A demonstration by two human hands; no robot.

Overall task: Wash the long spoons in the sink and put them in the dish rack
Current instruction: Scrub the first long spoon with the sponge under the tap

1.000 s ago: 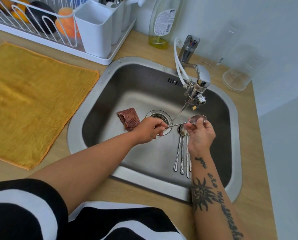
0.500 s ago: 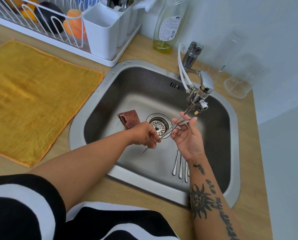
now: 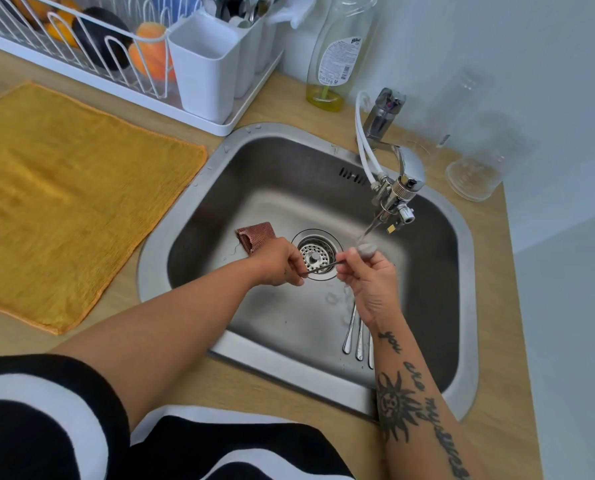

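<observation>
Over the steel sink [image 3: 192, 237] I hold one long spoon [image 3: 322, 269] level above the drain. My left hand [image 3: 282, 263] pinches the handle end. My right hand [image 3: 367, 277] grips the spoon near its bowl [image 3: 366, 248], right under the thin stream running from the tap [image 3: 398, 194]. Three more long spoons [image 3: 356, 332] lie side by side on the sink floor, their upper parts hidden behind my right wrist. The white dish rack [image 3: 199, 123] stands at the back left of the counter, with white cutlery cups [image 3: 204, 67] at its near end.
A reddish mesh scrubber [image 3: 256, 235] lies on the sink floor left of the drain strainer [image 3: 315, 252]. A yellow cloth [image 3: 64, 188] covers the counter at left. A dish soap bottle [image 3: 334, 53] and an upturned clear glass [image 3: 474, 174] stand behind the sink.
My right hand turned from palm-up to gripping the spoon near its bowl. The spoon dropped from a slant to level over the drain, its bowl still under the water.
</observation>
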